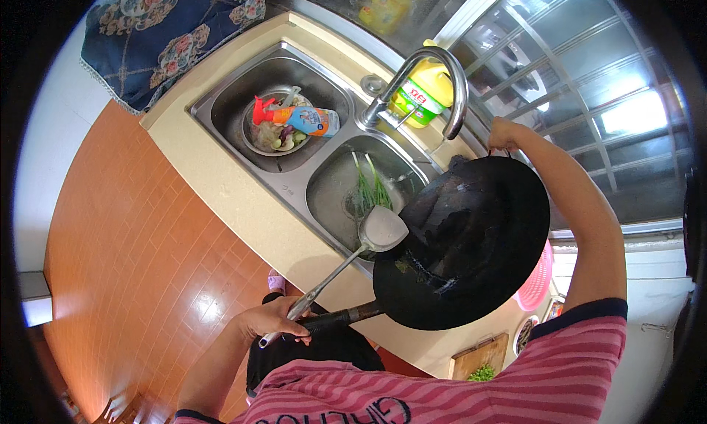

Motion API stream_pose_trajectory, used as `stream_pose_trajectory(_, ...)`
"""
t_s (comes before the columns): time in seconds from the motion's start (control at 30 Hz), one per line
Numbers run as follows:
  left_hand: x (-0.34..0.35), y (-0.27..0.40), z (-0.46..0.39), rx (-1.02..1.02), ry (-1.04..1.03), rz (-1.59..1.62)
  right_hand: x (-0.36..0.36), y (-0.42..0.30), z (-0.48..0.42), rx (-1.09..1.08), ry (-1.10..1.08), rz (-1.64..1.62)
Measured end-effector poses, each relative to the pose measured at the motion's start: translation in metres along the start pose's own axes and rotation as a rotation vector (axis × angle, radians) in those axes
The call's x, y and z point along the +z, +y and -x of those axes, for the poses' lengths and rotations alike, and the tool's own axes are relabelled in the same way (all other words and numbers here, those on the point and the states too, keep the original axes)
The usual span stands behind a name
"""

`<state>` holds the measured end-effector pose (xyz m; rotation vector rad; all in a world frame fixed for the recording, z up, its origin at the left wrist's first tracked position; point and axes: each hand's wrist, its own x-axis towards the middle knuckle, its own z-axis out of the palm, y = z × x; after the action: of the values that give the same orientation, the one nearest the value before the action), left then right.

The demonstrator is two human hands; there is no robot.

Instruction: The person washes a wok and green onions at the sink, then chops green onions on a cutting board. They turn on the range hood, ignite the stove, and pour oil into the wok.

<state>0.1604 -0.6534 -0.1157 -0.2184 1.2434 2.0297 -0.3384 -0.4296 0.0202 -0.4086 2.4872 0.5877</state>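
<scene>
A black wok (469,242) spans the right side of the sink, over the edge of the right basin (331,203) and the counter. My left hand (279,319) holds the wok's long dark handle (353,313) together with the metal handle of a wok spatula (384,229), whose blade lies beside the wok's rim above the basin. At the wok's far side, my right hand (504,135) grips its small loop handle. Green onions (373,184) lie in the right basin, partly hidden by the spatula blade. A curved metal faucet (431,57) stands behind the basins.
The left basin (226,101) holds a metal bowl (248,139) of food scraps with a spray bottle (309,119) across it. A yellow detergent jug (422,95) stands behind the faucet. Near my right arm are a pink plastic basket (538,280) and a wooden cutting board (478,358) with chopped greens (482,373).
</scene>
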Motion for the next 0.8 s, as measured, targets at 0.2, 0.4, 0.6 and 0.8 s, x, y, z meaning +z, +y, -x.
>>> stream_pose_trajectory(0.2, 0.012, 0.005, 0.005, -0.008, 0.032, -0.126, 0.023, 0.032, 0.007, 0.014, 0.075, -0.036)
stream_pose_trajectory(0.4, 0.043, 0.061, 0.032, -0.132, 0.134, -0.36, 0.093, 0.118, 0.033, -0.41, 0.431, 0.044)
stream_pose_trajectory(0.6, 0.038, 0.079, 0.075, -0.189, 0.214, -0.802, 0.156, 0.129, 0.172, -0.045, 0.655, -0.726)
stream_pose_trajectory(0.8, 0.075, 0.123, 0.095, -0.069, 0.14, -1.166, 0.266, 0.126, 0.322, 0.314, 0.84, -1.2)
